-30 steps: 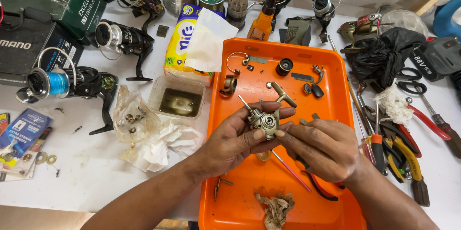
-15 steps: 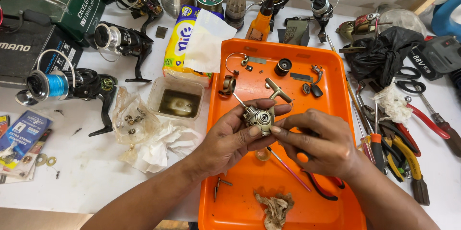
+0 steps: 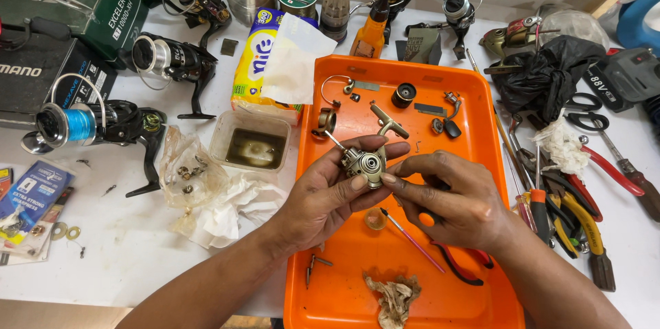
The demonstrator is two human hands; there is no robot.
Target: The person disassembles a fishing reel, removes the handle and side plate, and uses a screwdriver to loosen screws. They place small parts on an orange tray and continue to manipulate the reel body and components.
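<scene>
Hands: left hand (image 3: 330, 191), right hand (image 3: 450, 198) grip one reel body (image 3: 364, 162).

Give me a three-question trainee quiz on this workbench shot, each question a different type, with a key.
1. True or false: the left hand holds the small metal reel body above the orange tray.
2. Multiple choice: what lies in the tray's near end? A) a crumpled dirty rag B) a spool of blue line C) scissors
3. Fill in: the right hand touches the reel body with its ____, while red-handled pliers lie under that hand.

Key: 1 true; 2 A; 3 fingers.
</scene>
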